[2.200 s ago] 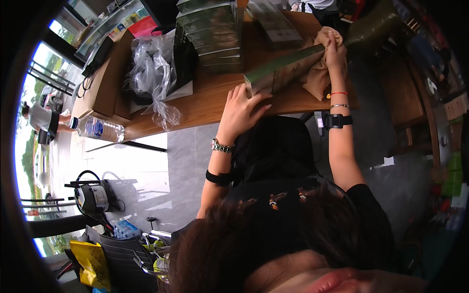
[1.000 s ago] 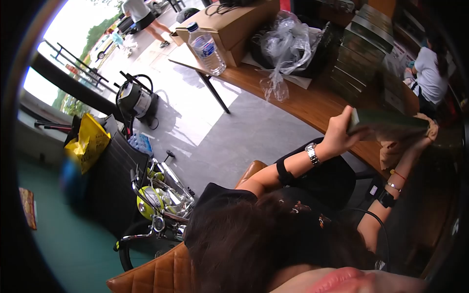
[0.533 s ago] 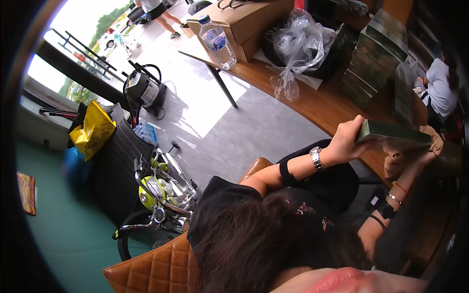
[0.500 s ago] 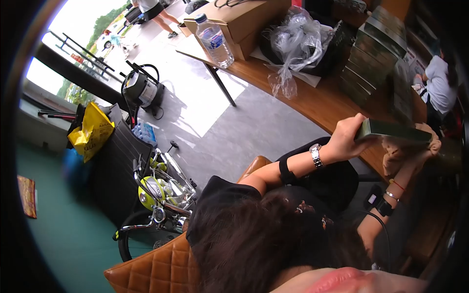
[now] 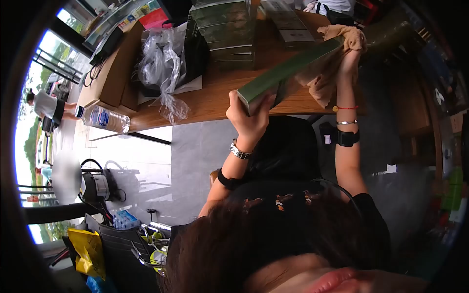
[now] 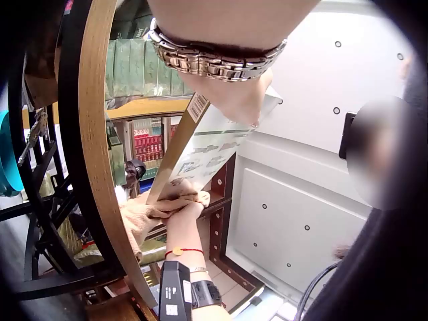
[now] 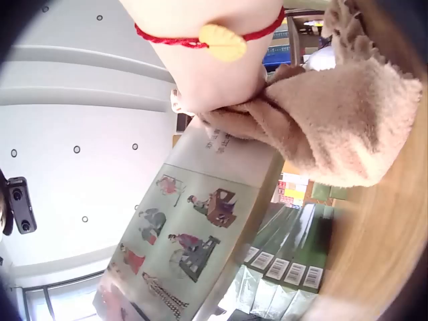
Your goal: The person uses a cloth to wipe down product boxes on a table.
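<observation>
In the head view, a flat box is being held up over the front edge of the table; whether any corner is touching the wood I cannot tell. The left hand is grasping the near end at 8 o'clock, fingers and thumb closing on it from both sides. The right hand is gripping a tan cloth around the far end at 2 o'clock, with some fingers hiding behind the fabric.

The work looks like wiping. Doing it well probably means the left hand bracing firmly without denting the card, while the right is pressing lightly and working lengthwise, with the cloth lying flat rather than bunching at the corner.

The box's long axis is running from 8 to 2 o'clock, its far end pointing at 2. Its narrow green side is facing up. A stack of boxes is standing at 10 o'clock from it.
</observation>
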Demonstrator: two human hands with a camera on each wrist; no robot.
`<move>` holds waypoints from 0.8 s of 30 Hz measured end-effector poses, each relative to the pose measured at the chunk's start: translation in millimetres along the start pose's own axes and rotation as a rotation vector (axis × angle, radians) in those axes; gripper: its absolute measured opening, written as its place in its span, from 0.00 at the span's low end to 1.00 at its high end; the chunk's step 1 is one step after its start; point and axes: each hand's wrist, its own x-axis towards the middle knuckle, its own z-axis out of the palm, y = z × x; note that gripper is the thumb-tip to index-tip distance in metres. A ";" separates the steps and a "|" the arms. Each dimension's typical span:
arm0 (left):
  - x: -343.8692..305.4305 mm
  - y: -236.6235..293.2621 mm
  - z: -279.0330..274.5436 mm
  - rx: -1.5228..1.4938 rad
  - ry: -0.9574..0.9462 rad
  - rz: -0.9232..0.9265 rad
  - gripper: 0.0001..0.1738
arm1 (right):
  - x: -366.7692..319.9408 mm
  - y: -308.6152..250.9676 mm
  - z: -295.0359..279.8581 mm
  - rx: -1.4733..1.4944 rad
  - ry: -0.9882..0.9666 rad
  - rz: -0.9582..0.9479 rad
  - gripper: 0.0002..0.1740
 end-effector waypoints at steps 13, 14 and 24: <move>-16.1 -16.0 10.4 -0.067 0.042 -0.040 0.26 | -16.9 -21.5 6.8 -0.673 -0.143 -0.398 0.19; -12.1 -12.7 8.8 -0.089 0.083 -0.037 0.25 | -30.9 -13.9 8.2 -0.492 0.006 -0.218 0.21; -33.7 -42.7 8.6 -0.209 0.012 -0.119 0.26 | -40.1 -77.3 62.7 -0.103 0.360 0.415 0.27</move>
